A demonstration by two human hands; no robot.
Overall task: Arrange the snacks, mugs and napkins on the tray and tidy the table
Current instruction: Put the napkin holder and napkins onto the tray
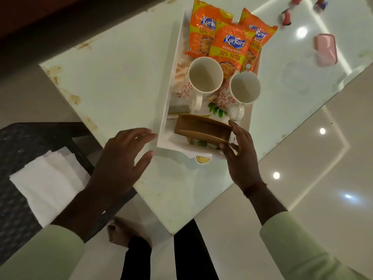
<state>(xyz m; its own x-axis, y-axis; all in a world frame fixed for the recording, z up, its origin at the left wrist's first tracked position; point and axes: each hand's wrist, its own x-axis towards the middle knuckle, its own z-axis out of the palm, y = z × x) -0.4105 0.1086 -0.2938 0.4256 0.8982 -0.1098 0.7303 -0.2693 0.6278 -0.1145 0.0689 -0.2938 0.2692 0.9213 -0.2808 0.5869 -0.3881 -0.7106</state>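
We see the white tray point(164, 120) near the worktop's point(121, 77) front edge, carrying three snack packets point(228, 47), two mugs point(203, 77) and a brown holder point(199, 128). Our right hand point(242, 158) has its grip closed on the holder; our left hand point(125, 158) hovers beside the tray, fingers apart. White napkins point(46, 182) lie on a dark chair point(16, 142).

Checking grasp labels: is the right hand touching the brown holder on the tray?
Touching. The head view shows the right hand's fingers meeting the brown holder's right end.
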